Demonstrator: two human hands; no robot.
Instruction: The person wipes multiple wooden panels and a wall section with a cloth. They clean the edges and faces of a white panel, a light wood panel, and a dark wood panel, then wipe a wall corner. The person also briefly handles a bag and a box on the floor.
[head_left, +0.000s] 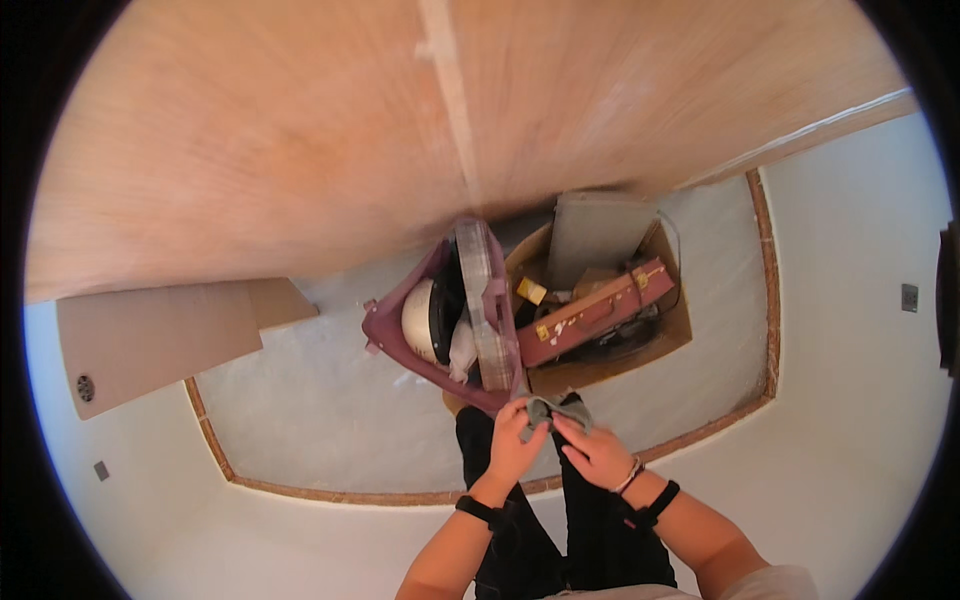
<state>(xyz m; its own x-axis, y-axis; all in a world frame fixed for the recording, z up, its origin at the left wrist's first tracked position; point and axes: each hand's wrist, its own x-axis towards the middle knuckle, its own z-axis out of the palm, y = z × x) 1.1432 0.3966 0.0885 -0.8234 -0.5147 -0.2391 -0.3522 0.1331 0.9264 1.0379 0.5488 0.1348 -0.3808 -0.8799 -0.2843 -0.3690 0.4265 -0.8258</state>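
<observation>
My left hand (516, 444) grips one side of a small grey-green cloth (571, 409). The fingers of my right hand (598, 455) hold the cloth's other side, and its folds partly hide the fingertips. Just beyond my hands, a mauve open-topped bag (386, 319) stands on the floor. In it are a white helmet-like object (418, 321) with a black edge and a flat plaid case (474, 277). To its right is an open cardboard box (679, 326). A reddish-brown case (589, 319) with brass-coloured latches lies slanted across that box.
A grey panel (596, 232) and a small yellow packet (531, 290) are also in the box. Tall wood-grained panels (300, 150) rise close beyond the containers. A brown board (172, 330) with a round black fitting juts in at left. Brown skirting (345, 498) edges the pale floor (315, 420).
</observation>
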